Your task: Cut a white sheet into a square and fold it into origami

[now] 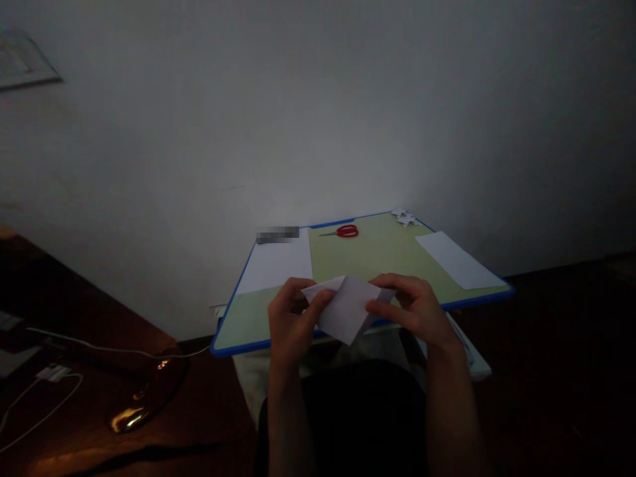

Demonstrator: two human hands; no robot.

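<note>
Between my two hands is a folded piece of white paper (348, 311), raised above the near edge of a small table. My left hand (297, 318) pinches its left corner, thumb on top and fingers underneath. On the right side, my right hand (412, 306) grips the paper between thumb and index finger. A crease runs down from the paper's top point, and its right edge is turned back. Red-handled scissors (346, 231) lie closed on the table beyond my hands.
The pale green tabletop (368, 255) has a blue rim. White sheets lie at its left (278, 265) and right (460, 262). Paper scraps (406, 217) sit in the far right corner, and a blurred grey item (277, 234) at the far left. A wall stands behind; a white cable (124, 352) runs left.
</note>
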